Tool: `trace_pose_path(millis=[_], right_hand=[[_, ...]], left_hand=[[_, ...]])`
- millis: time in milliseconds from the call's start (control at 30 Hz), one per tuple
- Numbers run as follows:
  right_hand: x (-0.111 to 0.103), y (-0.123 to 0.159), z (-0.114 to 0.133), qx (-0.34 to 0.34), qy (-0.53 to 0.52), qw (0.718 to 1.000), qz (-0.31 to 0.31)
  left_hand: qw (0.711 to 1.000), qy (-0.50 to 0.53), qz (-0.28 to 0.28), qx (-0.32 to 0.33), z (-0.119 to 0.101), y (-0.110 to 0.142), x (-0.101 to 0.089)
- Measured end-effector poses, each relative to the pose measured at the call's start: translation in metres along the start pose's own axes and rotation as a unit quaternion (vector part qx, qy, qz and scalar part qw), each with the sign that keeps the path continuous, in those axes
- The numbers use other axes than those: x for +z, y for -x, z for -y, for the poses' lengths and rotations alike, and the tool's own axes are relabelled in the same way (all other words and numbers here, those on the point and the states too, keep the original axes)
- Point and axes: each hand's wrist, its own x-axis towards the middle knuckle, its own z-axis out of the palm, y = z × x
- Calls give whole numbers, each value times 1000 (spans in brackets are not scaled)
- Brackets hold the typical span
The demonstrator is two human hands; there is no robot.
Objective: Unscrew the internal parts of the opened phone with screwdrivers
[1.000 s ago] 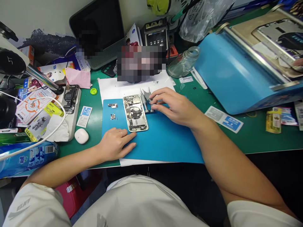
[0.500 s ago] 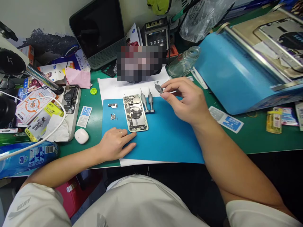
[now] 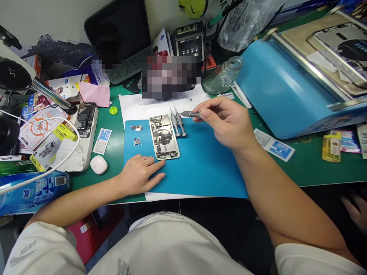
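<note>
An opened phone [image 3: 164, 136] lies with its insides up on a blue mat [image 3: 197, 168]. My left hand [image 3: 142, 173] rests flat on the mat just below the phone, fingers stretched, one fingertip near the phone's lower edge. My right hand [image 3: 226, 122] pinches a small grey screwdriver [image 3: 189, 114], held level with its tip pointing left, above the mat to the right of the phone. Two more grey screwdrivers [image 3: 177, 124] lie side by side next to the phone's right edge. Two small loose parts [image 3: 137, 134] sit on the mat left of the phone.
A big blue roll machine [image 3: 286, 88] fills the right. A glass bottle [image 3: 223, 75], a dark tablet [image 3: 120, 38], a second opened phone [image 3: 84, 118], a white earbud case [image 3: 99, 164] and packets crowd the green table [image 3: 309, 172]. Another person's hand [image 3: 355, 210] shows at lower right.
My right hand picked a screwdriver from the group beside the phone, lifted it, and now holds it level pointing left. My left hand stayed put. Another person's hand appeared at lower right.
</note>
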Motion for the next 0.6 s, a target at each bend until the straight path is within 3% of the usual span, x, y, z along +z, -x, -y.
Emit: trace_pose_path(millis=[367, 600], right_hand=[[-2, -9, 4, 19, -77, 990, -115], [-5, -10, 4, 81, -116, 986, -91]], left_hand=[[1000, 2, 7, -5, -1, -1, -2], [1000, 4, 2, -4, -1, -1, -1]])
